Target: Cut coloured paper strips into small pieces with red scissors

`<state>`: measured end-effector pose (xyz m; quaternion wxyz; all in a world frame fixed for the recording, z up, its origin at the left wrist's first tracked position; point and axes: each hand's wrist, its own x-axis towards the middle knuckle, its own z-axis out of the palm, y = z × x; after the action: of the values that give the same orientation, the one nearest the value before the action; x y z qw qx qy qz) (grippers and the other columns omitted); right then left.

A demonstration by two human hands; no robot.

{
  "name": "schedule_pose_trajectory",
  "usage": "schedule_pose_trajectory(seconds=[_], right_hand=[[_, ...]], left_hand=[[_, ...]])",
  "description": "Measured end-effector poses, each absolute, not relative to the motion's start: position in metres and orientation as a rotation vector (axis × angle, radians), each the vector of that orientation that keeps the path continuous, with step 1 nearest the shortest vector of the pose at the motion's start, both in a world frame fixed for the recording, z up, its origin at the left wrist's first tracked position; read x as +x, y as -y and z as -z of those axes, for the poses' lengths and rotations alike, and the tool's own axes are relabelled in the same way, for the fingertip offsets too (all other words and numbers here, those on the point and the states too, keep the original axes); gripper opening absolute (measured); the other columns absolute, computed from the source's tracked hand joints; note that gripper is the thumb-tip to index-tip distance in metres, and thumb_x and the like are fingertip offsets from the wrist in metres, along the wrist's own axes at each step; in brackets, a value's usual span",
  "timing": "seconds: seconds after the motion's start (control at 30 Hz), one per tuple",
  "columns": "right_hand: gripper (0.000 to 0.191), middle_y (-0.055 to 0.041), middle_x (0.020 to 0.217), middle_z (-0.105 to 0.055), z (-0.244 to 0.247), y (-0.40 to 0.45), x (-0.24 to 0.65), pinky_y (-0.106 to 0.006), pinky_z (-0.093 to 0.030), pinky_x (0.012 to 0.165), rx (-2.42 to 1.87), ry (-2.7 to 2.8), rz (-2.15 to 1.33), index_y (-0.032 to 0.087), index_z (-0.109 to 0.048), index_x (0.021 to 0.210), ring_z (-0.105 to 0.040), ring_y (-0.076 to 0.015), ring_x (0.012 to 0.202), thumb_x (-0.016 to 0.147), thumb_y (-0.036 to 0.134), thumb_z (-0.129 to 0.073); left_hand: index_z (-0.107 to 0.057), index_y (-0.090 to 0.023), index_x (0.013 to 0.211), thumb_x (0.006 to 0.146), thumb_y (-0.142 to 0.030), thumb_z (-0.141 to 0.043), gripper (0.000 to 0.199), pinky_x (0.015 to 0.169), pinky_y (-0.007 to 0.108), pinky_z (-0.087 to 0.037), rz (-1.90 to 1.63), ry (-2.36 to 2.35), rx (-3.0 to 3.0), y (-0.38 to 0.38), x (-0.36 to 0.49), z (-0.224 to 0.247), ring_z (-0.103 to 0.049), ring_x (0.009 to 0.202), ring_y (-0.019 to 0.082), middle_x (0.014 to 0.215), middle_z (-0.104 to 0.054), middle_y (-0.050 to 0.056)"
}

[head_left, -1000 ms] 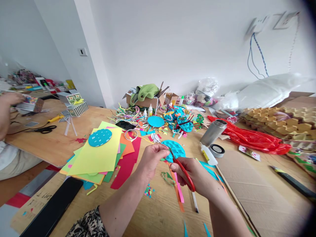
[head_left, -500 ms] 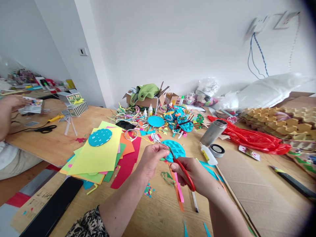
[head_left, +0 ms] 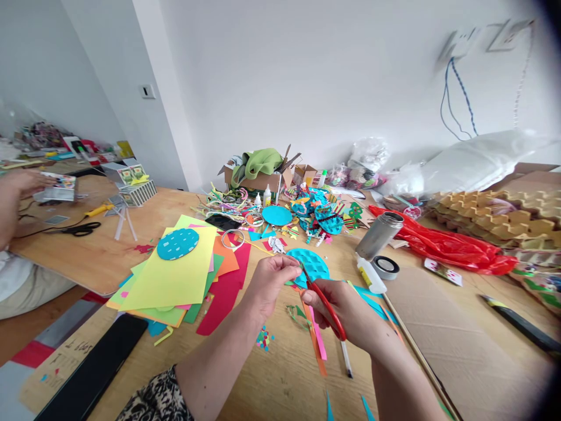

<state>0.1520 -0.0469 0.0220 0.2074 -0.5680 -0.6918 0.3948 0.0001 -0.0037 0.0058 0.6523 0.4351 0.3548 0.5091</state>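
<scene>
In the middle of the head view, my right hand [head_left: 339, 304] grips a pair of red-handled scissors [head_left: 329, 310], blades pointing away and to the left. My left hand [head_left: 272, 280] is closed in a pinch right at the blade tips. Whatever sits between its fingertips is too small or hidden to name. Just behind both hands lies a blue round piece with raised squares [head_left: 313, 264]. Beneath them on the table are green paper scraps [head_left: 298, 316], a pink paper strip [head_left: 318, 339], an orange strip [head_left: 316, 351] and several small coloured dots [head_left: 263, 338].
Left of my hands is a stack of coloured paper [head_left: 175, 280] topped by a spotted blue disc [head_left: 177, 244]. To the right stand a metal bottle [head_left: 379, 235], a glue bottle [head_left: 370, 275] and a tape roll [head_left: 386, 267], near flat cardboard [head_left: 447, 327]. A co-worker's hand [head_left: 28, 182] is far left.
</scene>
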Motion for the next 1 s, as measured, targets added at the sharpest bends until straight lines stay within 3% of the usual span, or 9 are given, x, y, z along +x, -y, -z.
schedule_pose_trajectory(seconds=[1.0], right_hand=[[0.046, -0.0012, 0.051, -0.059, -0.0218, 0.0474, 0.1532, -0.022, -0.035, 0.046, -1.594, 1.936, -1.088, 0.018, -0.048, 0.063, -0.051, -0.0115, 0.045, 0.084, 0.059, -0.047]], left_hand=[[-0.066, -0.013, 0.065, 0.059, -0.017, -0.067, 0.007, 0.068, 0.026, -0.041, -1.142, -0.801, 0.987, 0.0024, -0.0008, -0.0049, -0.054, 0.072, 0.014, 0.074, -0.063, 0.005]])
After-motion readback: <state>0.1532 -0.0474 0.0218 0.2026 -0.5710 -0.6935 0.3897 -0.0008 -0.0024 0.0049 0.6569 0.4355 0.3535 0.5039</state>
